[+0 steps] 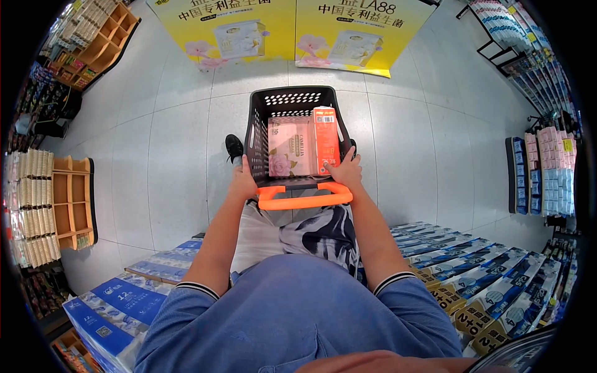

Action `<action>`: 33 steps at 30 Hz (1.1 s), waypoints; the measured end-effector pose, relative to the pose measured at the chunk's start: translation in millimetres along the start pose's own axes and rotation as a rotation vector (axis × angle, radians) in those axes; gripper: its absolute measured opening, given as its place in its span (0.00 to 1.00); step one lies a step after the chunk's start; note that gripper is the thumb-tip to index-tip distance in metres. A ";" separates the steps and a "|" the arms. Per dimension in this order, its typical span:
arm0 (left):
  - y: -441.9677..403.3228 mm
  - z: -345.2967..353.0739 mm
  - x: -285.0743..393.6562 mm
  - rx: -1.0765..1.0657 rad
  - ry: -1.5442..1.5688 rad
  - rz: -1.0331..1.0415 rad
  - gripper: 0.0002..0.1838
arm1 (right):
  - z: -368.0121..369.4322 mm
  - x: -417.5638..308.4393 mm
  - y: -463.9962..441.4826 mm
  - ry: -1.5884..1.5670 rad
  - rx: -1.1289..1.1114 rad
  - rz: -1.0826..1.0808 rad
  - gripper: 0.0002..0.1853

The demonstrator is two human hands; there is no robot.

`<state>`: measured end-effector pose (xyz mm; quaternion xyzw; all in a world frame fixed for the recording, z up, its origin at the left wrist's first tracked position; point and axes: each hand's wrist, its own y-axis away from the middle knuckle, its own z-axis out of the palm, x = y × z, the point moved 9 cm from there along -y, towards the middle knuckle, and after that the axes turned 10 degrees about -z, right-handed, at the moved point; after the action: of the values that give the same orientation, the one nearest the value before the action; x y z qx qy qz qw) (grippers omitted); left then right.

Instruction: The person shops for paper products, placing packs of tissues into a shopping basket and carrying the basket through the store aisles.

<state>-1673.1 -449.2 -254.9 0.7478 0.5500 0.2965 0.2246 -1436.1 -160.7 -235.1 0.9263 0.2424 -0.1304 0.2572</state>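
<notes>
Basically, basket (292,99) btwn L/R fingers (246,165).

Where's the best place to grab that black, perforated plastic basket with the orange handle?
Probably by the orange handle, coming from the near side: its long crossbar spans the near end of the basket and juts outward.

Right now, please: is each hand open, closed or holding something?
Left hand: at the black basket; closure cannot be told.
Right hand: across its right rim; closure also unclear.
</notes>
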 end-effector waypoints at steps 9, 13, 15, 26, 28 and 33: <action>-3.7 2.8 -0.7 0.020 0.014 0.031 0.57 | -3.3 -0.5 2.7 0.002 -0.010 0.010 0.66; 0.7 -1.0 1.8 0.007 0.012 0.008 0.56 | -4.1 -0.4 1.2 -0.002 -0.011 0.006 0.66; 1.0 -0.1 0.0 0.007 0.011 0.009 0.56 | -2.9 -0.4 2.8 0.006 -0.012 0.009 0.66; 2.7 1.3 -1.6 0.018 0.017 0.024 0.54 | -3.6 -0.2 7.0 0.011 0.007 -0.008 0.66; 4.7 -1.0 -0.8 0.024 0.025 0.025 0.55 | -1.1 2.1 5.7 0.010 0.010 -0.007 0.66; -9.9 1.2 -1.5 0.064 0.014 0.060 0.57 | 2.3 1.6 -3.2 -0.042 0.029 -0.040 0.66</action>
<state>-1679.3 -447.8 -262.6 0.7685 0.5382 0.2906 0.1876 -1436.7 -158.9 -239.0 0.9221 0.2534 -0.1583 0.2460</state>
